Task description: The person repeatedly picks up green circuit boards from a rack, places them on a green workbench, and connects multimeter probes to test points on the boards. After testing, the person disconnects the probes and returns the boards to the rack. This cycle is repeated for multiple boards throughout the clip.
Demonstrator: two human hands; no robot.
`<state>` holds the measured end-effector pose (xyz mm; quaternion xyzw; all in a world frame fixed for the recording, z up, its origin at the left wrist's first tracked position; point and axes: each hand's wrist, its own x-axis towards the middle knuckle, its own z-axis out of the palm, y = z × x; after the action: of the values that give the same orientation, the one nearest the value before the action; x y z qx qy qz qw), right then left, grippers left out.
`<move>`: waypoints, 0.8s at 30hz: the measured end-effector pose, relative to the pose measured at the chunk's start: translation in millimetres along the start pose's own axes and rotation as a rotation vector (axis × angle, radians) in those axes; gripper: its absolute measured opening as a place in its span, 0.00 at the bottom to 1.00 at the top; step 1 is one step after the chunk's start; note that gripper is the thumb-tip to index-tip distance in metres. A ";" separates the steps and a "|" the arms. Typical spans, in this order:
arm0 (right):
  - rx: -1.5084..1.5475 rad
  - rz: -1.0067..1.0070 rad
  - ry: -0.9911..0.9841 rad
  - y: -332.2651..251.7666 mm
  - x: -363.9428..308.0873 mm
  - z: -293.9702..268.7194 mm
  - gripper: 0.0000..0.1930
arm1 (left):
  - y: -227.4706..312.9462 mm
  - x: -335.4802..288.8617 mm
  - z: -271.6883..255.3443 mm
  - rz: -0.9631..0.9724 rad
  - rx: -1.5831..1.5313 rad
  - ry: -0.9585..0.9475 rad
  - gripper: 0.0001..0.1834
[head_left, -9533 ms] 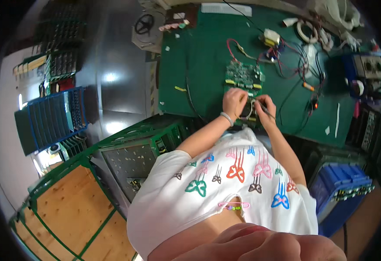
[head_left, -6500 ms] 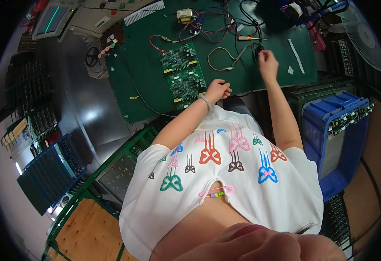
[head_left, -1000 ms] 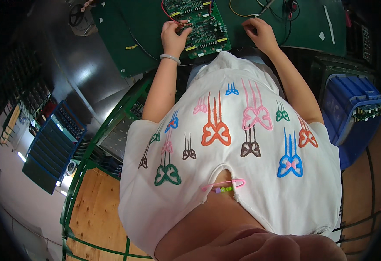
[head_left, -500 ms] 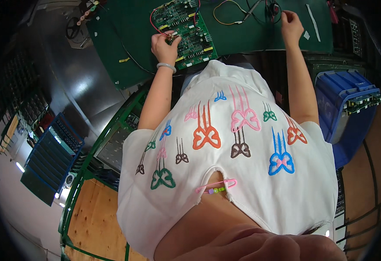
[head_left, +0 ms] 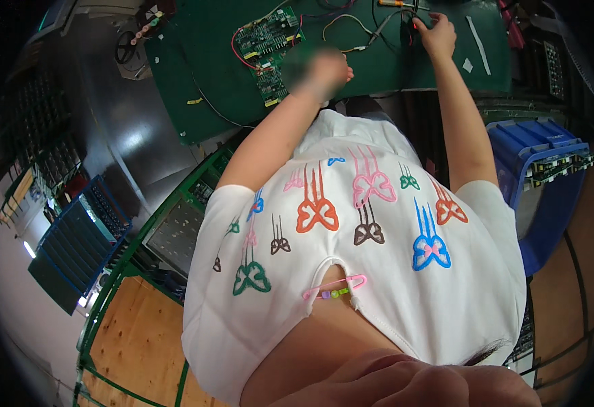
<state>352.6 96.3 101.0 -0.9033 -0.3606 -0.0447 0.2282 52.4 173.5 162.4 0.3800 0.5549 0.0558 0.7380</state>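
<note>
Green circuit boards, dense with small parts, lie on the green mat at the far middle. A red wire loops along their left side. My left hand is over the boards' right edge, blurred, so its grip is unclear. To the right, my right hand has its thumb and fingers apart beside black cables with a small red spot. Whether the fingertips touch the cables is hard to see. A thin grey probe and a yellow wire lie between the hands.
An orange-handled screwdriver lies at the mat's far edge. A white strip and a white scrap are right of my right hand. A blue bin holding circuit boards stands at right. A green-framed rack is at left.
My left hand has left the wires on the board and moved right. My right hand has shifted slightly left, its fingers spreading. The orange-handled screwdriver has come into view.
</note>
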 end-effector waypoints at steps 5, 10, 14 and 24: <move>0.048 -0.058 -0.438 -107.1 -19.4 -49.1 0.23 | -3.6 35.7 27.4 -0.259 -0.369 0.211 0.19; -0.065 0.132 -0.500 -84.8 -20.4 -16.8 0.30 | -14.0 86.6 60.5 -0.339 -0.425 0.194 0.15; 0.206 0.029 -0.653 -90.2 -24.1 40.1 0.23 | -48.8 107.8 14.5 -0.331 -0.569 0.257 0.09; 1.313 0.003 -0.702 -107.3 -102.3 -148.9 0.11 | -28.1 -45.8 0.7 0.358 -0.472 0.173 0.12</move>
<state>217.7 33.8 249.5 -0.5428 -0.3638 0.4712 0.5924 26.2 130.2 180.5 0.2836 0.5118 0.3443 0.7342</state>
